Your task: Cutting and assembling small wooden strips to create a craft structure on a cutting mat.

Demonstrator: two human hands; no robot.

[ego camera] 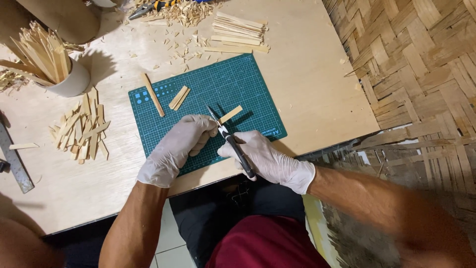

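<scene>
On a pale plywood table (307,74), a thin, light, snappable wooden strip (231,114) is pinned by the closed left hand (178,144); a black craft knife (233,144) is gripped in the right hand (263,159).

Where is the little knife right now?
In the head view, the slim black craft knife is in the gloved right hand, its blade tip on the green cutting mat beside a short pale wooden strip.
</scene>
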